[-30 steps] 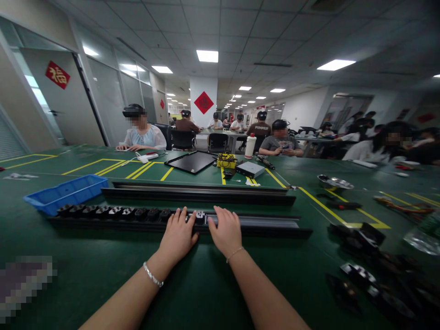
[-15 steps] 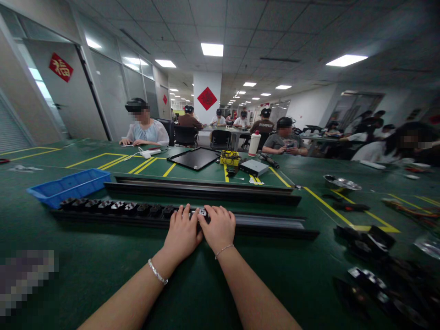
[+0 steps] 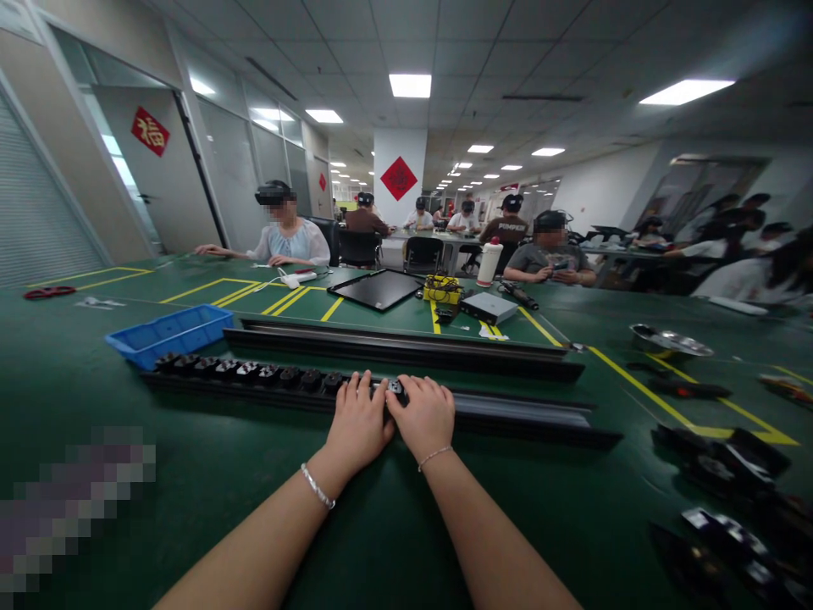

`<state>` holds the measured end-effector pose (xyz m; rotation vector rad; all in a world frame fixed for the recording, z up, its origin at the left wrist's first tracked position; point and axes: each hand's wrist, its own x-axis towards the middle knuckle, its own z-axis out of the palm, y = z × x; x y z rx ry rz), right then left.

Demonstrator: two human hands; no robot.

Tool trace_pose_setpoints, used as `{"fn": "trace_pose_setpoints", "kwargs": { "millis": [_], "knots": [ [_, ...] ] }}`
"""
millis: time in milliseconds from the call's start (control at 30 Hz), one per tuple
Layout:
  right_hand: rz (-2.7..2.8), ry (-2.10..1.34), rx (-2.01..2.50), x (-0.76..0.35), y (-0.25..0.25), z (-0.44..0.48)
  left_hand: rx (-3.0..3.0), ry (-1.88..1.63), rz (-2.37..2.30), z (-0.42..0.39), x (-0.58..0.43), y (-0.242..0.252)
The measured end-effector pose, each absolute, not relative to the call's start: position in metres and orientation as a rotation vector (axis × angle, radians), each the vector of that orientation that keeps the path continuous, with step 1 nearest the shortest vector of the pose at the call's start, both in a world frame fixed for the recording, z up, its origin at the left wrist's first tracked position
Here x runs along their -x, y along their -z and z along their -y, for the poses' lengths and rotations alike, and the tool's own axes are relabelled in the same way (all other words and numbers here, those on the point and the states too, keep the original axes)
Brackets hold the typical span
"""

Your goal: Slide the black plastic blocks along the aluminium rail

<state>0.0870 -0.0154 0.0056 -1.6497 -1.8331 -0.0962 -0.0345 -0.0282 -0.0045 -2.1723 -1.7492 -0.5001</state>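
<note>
A long black channel (image 3: 524, 413) lies across the green table in front of me. Several small black socket-like modules (image 3: 247, 370) stand in a row in its left part. My left hand (image 3: 361, 424) grips the channel near its middle, fingers curled over the top and covering whatever lies beneath. Close beside it, my right hand (image 3: 423, 419) holds a black module (image 3: 397, 389) between thumb and fingers at the channel. Its underside is hidden. To the right of my hands, the channel's pale inner strip shows.
Behind lies a second black channel (image 3: 406, 346). A blue bin (image 3: 171, 332) touches the left end area. Loose black parts (image 3: 730, 474) are piled at right, near a metal bowl (image 3: 670, 342). A black panel (image 3: 378, 289) and a grey box (image 3: 488, 307) lie farther back; people sit beyond.
The whole view has shifted, so the table things appear farther right. Both hands keep their places on the channel and module. A person across the table has stretched an arm out sideways.
</note>
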Motion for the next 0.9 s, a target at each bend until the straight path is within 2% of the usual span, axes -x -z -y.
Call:
{"fn": "trace_pose_setpoints", "kwargs": {
  "millis": [367, 900],
  "knots": [
    [1.757, -0.053, 1.839, -0.077, -0.021, 0.014, 2.248, 0.632, 1.734, 0.028, 0.036, 0.008],
    [1.717, 0.015, 1.88, -0.073, -0.02, 0.011, 2.246, 0.716, 1.738, 0.027, 0.035, 0.008]
  ]
}}
